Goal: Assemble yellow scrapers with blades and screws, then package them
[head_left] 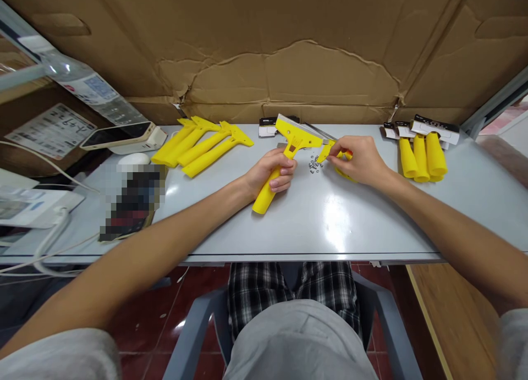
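Observation:
My left hand [273, 172] is wrapped round the handle of a yellow scraper [297, 135], held tilted above the table with its wide head up and a metal strip along the top edge. Just right of that head, my right hand [359, 158] has its fingertips pinched together; whatever they hold, if anything, is too small to make out. Beside those fingertips lies a small heap of metal screws or nuts [315, 165]. Yellow plastic parts [324, 153] show by and under the right hand, partly hidden. Behind the scraper are long metal strips [319, 131].
Several yellow scraper handles [210, 149] lie at the left back. More yellow handles [421, 157] with black-and-white cards stand right. A phone [117, 135], a dark pixelated object [136, 201], cables and a bottle [88, 83] crowd the left. Cardboard [289, 39] walls the back.

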`<state>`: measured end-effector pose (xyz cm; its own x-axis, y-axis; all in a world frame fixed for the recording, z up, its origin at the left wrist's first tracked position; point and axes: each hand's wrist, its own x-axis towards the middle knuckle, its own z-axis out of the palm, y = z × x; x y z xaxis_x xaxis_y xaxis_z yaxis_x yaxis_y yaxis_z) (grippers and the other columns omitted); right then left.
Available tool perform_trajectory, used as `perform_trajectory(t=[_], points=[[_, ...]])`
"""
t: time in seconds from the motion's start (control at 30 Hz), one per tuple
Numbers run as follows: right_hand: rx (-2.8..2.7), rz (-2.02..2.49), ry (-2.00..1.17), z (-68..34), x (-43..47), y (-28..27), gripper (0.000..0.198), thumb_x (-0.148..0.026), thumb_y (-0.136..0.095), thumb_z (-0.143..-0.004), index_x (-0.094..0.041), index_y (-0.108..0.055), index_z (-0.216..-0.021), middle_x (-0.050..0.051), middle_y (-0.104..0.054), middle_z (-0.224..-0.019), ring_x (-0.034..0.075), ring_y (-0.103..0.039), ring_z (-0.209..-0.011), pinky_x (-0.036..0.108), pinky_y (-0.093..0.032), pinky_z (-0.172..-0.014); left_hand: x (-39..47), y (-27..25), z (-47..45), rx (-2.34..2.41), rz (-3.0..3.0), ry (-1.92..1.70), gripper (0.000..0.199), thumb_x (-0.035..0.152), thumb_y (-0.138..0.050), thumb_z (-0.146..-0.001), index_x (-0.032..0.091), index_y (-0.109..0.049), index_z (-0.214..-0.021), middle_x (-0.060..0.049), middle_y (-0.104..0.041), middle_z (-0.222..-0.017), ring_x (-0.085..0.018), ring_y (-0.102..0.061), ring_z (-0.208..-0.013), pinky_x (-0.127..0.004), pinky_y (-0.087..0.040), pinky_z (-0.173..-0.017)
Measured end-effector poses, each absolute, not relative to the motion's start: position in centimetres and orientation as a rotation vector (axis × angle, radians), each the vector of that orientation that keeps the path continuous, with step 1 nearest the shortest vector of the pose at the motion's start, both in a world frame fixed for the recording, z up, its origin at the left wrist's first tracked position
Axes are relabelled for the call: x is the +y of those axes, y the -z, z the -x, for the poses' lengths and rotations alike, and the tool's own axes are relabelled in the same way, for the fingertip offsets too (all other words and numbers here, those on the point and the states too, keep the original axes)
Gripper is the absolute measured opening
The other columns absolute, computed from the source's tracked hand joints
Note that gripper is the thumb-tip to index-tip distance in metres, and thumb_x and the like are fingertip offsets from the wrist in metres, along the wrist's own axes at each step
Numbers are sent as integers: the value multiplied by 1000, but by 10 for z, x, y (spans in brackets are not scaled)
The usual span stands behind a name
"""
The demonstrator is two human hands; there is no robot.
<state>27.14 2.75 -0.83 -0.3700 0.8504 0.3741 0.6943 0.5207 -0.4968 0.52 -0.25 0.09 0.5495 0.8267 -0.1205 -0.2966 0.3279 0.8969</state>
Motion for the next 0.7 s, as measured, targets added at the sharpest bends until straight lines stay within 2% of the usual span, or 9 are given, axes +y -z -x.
perform_trajectory(t=[0.2,0.33,0.53,0.7], points=[[-2185,1224,-333,-272,31,12,29,-32,-60,-91,-15,-81,-102,5,-71,-102,1,-58,-86,17,-40,-85,-3,-2,-6,652,-1009,-803,29,16,-69,-72,24,-45,-85,12,-47,-55,-5,-30,-27,-16,-28,-27],[-2139,1213,-396,-272,30,12,38,-37,-60,-92,-13,-75,-119,5,-72,-100,1,-59,-81,17,-45,-86,-4,-1,-7,664,-1037,-808,29,17,-70,-72,23,-44,-83,11,-47,-55,-4,-31,-29,-16,-28,-27],[-2035,1181,-527,-271,27,9,41,-47,-63,-93,-9,-77,-101,8,-72,-104,1,-61,-85,15,-48,-80,-8,-2,-12,751,-1068,-837,30,20,-71,-74,24,-45,-87,11,-50,-57,-5,-36,-30,-18,-31,-29],[-1836,1242,-775,-268,28,11,59,-61,-70,-87,-8,-78,-111,10,-71,-99,2,-61,-80,15,-51,-74,-10,-1,-13,770,-1127,-817,30,21,-72,-75,24,-45,-87,12,-49,-57,-5,-38,-31,-19,-32,-31]])
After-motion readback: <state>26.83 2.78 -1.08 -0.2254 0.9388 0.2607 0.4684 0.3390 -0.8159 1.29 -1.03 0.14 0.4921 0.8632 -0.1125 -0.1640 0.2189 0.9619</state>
